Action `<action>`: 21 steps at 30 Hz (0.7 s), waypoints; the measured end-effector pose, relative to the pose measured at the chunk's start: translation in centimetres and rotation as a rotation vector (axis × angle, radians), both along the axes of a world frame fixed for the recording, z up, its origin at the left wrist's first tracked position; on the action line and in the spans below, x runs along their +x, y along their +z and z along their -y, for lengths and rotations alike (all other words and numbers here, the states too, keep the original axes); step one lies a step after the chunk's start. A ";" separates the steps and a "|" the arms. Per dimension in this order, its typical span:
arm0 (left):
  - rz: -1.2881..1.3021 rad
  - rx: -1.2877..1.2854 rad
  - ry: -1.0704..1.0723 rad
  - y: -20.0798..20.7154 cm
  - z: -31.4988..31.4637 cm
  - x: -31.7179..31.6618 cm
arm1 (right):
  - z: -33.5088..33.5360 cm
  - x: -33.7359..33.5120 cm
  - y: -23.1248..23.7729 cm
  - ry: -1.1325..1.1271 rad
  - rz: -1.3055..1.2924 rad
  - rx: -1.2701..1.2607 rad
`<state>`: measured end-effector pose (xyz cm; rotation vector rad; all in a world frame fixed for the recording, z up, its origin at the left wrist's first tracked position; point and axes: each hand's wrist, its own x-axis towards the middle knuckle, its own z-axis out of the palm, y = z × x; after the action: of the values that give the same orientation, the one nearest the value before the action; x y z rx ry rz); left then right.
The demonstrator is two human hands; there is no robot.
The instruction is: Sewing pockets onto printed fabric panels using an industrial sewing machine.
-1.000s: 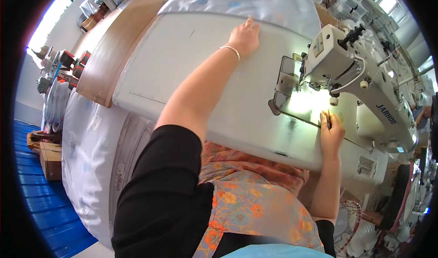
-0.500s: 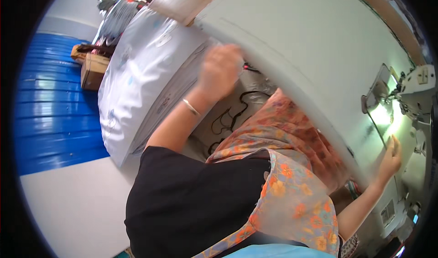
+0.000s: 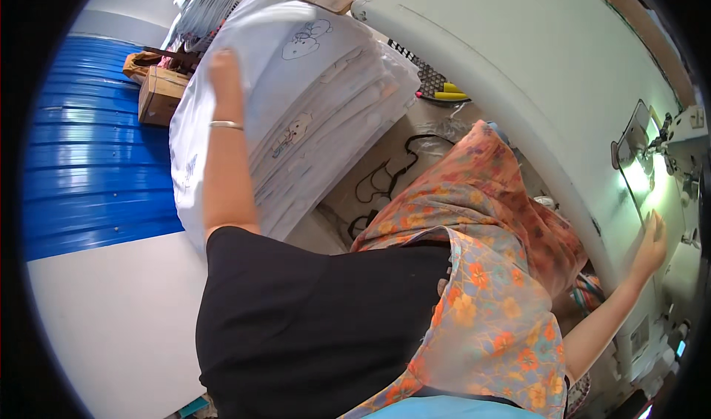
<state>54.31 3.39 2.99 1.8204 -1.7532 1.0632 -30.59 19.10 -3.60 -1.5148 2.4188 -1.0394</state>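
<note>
My left hand [image 3: 224, 78], a bangle at its wrist, reaches over a thick stack of white printed cloth pieces [image 3: 296, 126] on the left. Motion smears its fingers, so its grip does not show. On the right, my right hand [image 3: 652, 247] is at the white sewing table [image 3: 511, 56], close to the lit needle area of a sewing machine [image 3: 685, 126]. Its fingertips are pressed together near the lower end of a thin dark line. Whatever they pinch is too small to make out.
A floral cloth [image 3: 474, 189] covers my lap. Beyond the stack are a cardboard box [image 3: 161, 95] and blue corrugated sheeting [image 3: 96, 160]. A white panel [image 3: 118, 315] is at lower left. Under the table edge, a dark cord [image 3: 407, 160] lies near a black mesh basket [image 3: 422, 71] with yellow things.
My left hand has swung left and away from the table edge, out over the white cloth stack. My right hand stays beside the machine. The view has shifted slightly.
</note>
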 end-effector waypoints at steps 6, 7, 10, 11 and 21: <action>0.207 -0.291 0.536 15.0 -1.3 -0.2 | 0.2 -0.9 -0.7 -0.015 -0.001 0.002; 0.313 -0.344 0.447 17.1 -1.2 -1.6 | 0.2 -0.9 -0.8 0.000 0.065 -0.004; 0.199 -0.402 0.298 20.5 -0.3 -7.1 | 0.1 -1.1 -1.0 0.017 0.015 -0.014; 0.180 -0.396 0.221 20.9 0.3 -9.2 | 0.1 -1.1 -1.0 0.045 0.021 -0.029; -0.482 0.208 -0.814 7.5 7.1 -37.1 | 0.0 -1.7 -1.8 0.117 0.118 -0.114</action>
<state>17.19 -3.73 10.51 1.1069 -2.0224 0.1140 -32.28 19.11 -5.38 -1.5601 2.1993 -1.2238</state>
